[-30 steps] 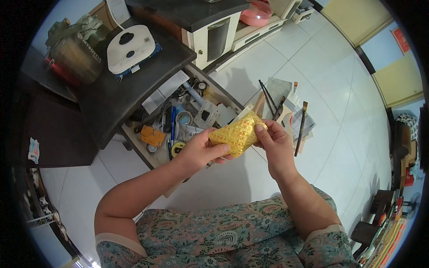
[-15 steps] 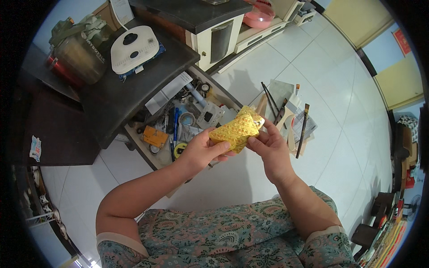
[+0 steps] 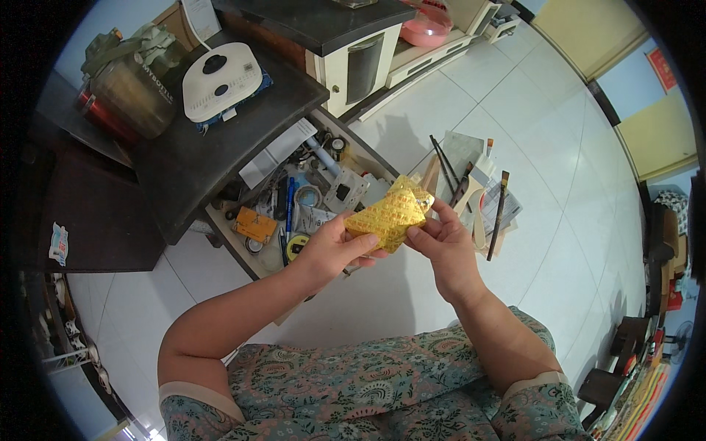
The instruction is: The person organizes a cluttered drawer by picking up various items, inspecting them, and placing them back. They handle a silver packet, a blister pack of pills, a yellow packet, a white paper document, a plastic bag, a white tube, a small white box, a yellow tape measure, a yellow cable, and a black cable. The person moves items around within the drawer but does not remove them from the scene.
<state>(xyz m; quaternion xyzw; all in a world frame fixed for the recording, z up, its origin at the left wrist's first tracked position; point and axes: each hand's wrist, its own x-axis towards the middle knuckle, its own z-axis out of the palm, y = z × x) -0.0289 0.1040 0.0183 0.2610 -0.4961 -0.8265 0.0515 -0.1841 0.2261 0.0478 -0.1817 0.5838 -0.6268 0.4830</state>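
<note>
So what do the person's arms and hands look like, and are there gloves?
No gloves: the left hand and right hand are bare, with no rings visible. The forearms are uncovered too. The short, blue-green fabric sleeves have a dark and pinkish floral print, ending in plain pale-beige bands.

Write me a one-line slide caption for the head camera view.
Head view: left hand and right hand hold a shiny gold packet near an open, cluttered drawer.
</note>
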